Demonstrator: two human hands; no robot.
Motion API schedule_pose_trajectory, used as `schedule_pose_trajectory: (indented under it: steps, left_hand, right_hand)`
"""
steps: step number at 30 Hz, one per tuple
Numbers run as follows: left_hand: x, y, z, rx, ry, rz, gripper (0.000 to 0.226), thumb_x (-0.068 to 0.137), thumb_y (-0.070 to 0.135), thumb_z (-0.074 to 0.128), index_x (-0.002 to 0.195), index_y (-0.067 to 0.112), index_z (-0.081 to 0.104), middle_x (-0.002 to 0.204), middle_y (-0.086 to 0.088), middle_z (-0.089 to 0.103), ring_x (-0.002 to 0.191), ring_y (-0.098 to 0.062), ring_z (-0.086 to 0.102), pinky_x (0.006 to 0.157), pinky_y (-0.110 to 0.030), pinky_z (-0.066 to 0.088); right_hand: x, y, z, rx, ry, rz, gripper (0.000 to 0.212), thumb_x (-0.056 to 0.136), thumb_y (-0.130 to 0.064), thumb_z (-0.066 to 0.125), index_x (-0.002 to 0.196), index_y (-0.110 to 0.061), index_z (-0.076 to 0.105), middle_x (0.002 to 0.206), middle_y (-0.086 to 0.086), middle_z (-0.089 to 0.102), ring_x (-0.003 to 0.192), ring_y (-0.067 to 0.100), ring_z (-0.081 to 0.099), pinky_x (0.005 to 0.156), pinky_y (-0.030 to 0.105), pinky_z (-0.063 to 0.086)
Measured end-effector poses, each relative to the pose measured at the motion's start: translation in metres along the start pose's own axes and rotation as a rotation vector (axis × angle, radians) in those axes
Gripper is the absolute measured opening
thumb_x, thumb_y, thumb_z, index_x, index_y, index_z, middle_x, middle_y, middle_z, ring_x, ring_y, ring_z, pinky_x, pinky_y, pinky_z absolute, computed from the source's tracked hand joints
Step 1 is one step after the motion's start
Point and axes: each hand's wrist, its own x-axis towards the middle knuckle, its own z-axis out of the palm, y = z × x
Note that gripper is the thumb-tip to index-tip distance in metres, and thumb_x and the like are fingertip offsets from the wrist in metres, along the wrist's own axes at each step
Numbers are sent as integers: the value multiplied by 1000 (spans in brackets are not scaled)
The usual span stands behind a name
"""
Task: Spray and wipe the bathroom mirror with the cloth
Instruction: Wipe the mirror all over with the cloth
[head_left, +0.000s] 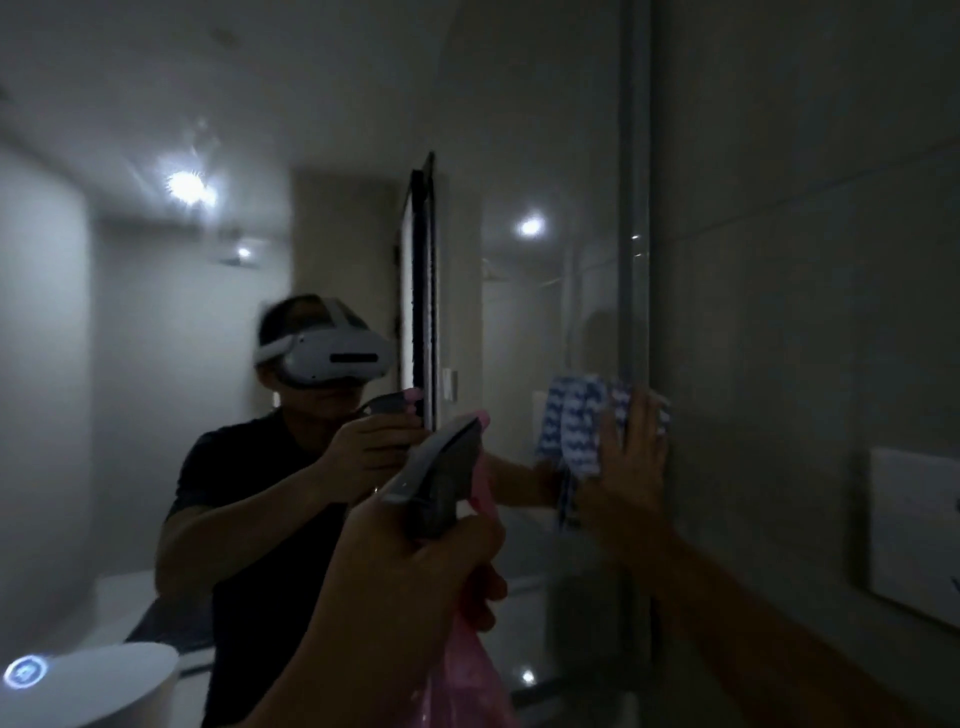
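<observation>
Gripping pink spray bottle (441, 483) in left hand (415, 582), fingers curled round its neck, grey nozzle aimed toward mirror (130, 364). Pressing blue-white cloth (579, 421) flat on the glass with right hand (631, 467), fingers straight, right at mirror's right edge beside grey wall (805, 260). Holding hands apart: bottle low centre, cloth higher right; too dim and blurred to read trigger finger.

Blue-and-white wavy-striped fabric cloth (576, 431). Pink translucent plastic spray bottle (441, 488) with dark grey trigger head and pink nozzle tip. Grey tiled wall (805, 260), white rectangular wall plate (914, 525). Reflected: black short-sleeved shirt (260, 519), white head-worn headset (337, 358).
</observation>
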Motion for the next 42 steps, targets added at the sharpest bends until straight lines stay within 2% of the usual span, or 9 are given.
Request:
schedule_pose_trajectory:
  steps: [5,8,11,14,17,21,26,33,42]
  left_hand:
    - [11,27,3,-6,4,85,22,71,-11,62,78,9,66,38,-8,61,28,-14,55,28,-18,43]
    - [14,36,-6,-39,43,114,26,69,-9,66,79,15,67,41,-11,62,28,-16,54,28,-20,43]
    - [20,36,-19,-62,46,97,32,70,-12,63,82,18,66,40,-7,60,32,-18,55,32,-22,43]
    - [24,38,-31,-39,61,100,41,64,-5,69,90,27,67,37,-7,57,32,-20,55,34,-23,44]
    - [25,40,-44,-14,117,113,46,51,6,67,89,33,70,38,-7,60,31,-21,57,37,-24,45]
    - [21,47,-60,83,142,190,56,51,12,62,86,56,65,43,3,62,33,-15,56,40,-24,46]
    - [20,51,-76,201,188,254,62,53,13,63,103,50,63,72,1,66,57,-20,58,57,-34,48]
    - [2,50,-118,309,277,280,59,53,17,61,100,53,63,64,3,69,51,-17,64,50,-21,48]
    - [-14,55,-176,170,275,217,47,43,27,66,89,38,70,50,-6,67,40,-20,60,44,-27,47]
  right_hand:
    - [131,-10,-37,3,43,10,71,88,-35,39,148,-17,4,156,19,-3,143,35,-3,115,51,2]
    - [126,-41,-25,32,140,67,69,92,-32,43,148,-19,6,157,17,1,143,34,-2,115,54,1]
    - [80,-56,2,-46,134,-278,67,80,-38,36,143,-17,26,149,22,28,138,40,23,110,59,18]
    - [124,-55,-24,32,105,2,46,81,-34,43,116,-12,64,115,15,66,109,21,63,91,33,51]
    - [191,-50,-50,105,35,274,56,92,-34,42,141,-9,36,149,24,28,139,33,24,114,44,17]
    - [206,-93,-44,174,285,131,59,92,-30,47,146,-19,24,155,17,13,143,34,9,114,54,3]
    - [136,-176,-21,45,279,-518,75,74,-34,50,143,-16,30,150,24,26,138,43,22,109,61,10]
    - [185,-243,-38,195,220,-128,69,85,-37,42,147,-30,13,157,14,6,143,34,1,110,59,-3]
    - [109,-319,-6,-132,195,-783,56,79,-39,45,131,-19,51,137,19,49,128,35,44,109,57,18]
